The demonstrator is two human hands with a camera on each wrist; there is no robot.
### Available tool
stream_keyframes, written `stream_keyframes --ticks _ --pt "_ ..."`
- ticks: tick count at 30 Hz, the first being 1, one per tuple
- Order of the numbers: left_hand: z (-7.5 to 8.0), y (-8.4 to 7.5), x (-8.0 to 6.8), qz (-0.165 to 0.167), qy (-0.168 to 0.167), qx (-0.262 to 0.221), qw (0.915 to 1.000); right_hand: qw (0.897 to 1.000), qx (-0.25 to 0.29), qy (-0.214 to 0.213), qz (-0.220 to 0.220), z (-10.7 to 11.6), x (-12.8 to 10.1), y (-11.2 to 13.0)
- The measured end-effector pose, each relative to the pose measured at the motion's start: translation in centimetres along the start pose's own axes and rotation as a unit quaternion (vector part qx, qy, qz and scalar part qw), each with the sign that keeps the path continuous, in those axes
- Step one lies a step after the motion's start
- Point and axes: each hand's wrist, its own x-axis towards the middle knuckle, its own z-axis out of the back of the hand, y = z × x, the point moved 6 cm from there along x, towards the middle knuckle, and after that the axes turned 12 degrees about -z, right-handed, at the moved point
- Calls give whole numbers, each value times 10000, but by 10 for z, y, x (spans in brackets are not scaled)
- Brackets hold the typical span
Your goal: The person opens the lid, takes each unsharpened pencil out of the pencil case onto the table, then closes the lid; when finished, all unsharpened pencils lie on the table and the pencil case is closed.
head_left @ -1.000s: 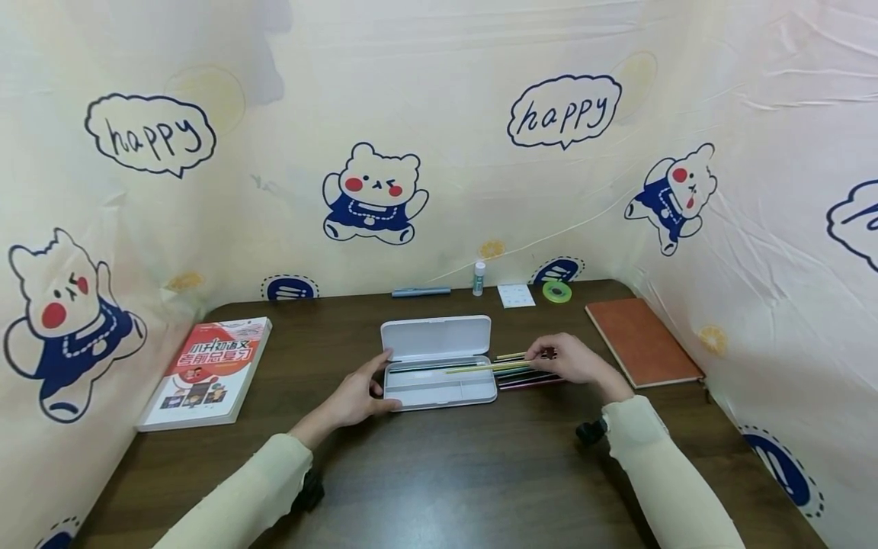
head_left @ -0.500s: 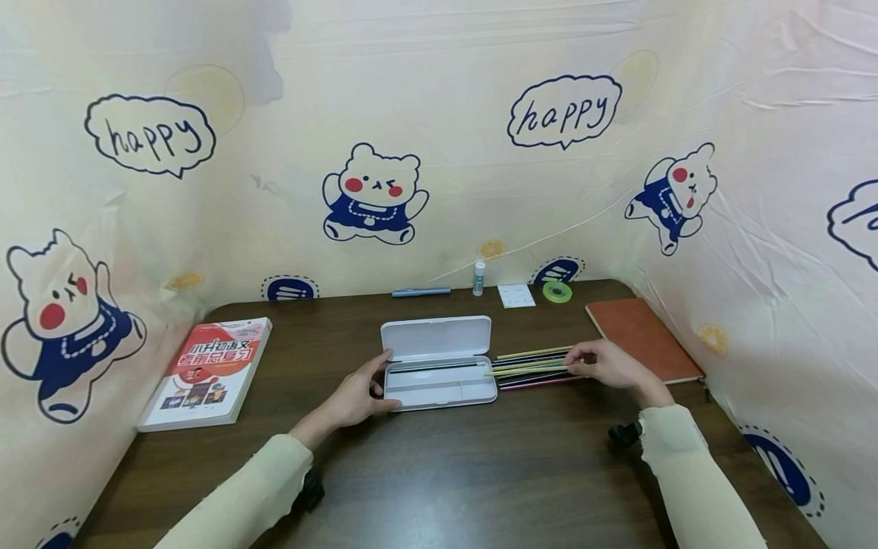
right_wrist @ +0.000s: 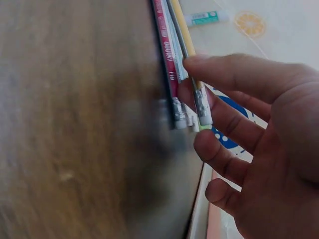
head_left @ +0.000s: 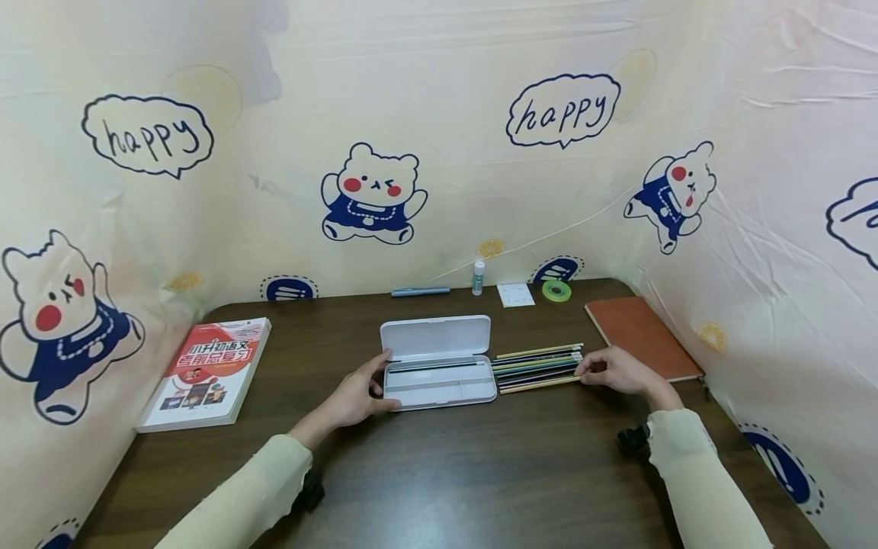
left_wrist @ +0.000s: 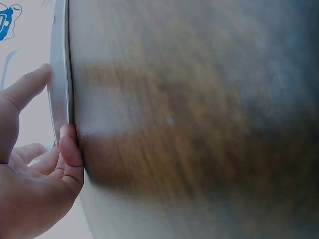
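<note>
A white pencil case (head_left: 439,394) lies with its lid up at mid-table, a dark pencil (head_left: 435,367) in its back compartment. At its left end my left hand (head_left: 354,393) holds it, thumb at the front corner and fingers by the hinge side. My right hand (head_left: 620,374) pinches a yellow pencil (right_wrist: 185,35) near its eraser end, between thumb and fingers. That pencil lies along the near side of a row of several pencils (head_left: 538,361), right of the case. In the right wrist view a pink pencil (right_wrist: 168,47) shows beside it.
Far left lies a red-and-white book (head_left: 206,374); far right, a brown notebook (head_left: 641,339). Along the back edge are a blue pen (head_left: 421,291), a glue stick (head_left: 478,279), a paper pad (head_left: 515,295) and a green tape roll (head_left: 556,290).
My right hand has moved right and then slightly nearer, taking the yellow pencil from over the case to the near side of the row. The left hand stays at the case.
</note>
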Motion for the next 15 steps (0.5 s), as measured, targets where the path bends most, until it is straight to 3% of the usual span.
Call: stream_keyframes --ticks 7,15 --pt "0 0 -1 8 16 3 10000 9986 -213 -454 -136 -3 5 1" --pt "0 0 0 -2 16 5 10000 9981 -286 -502 -190 -6 8 2"
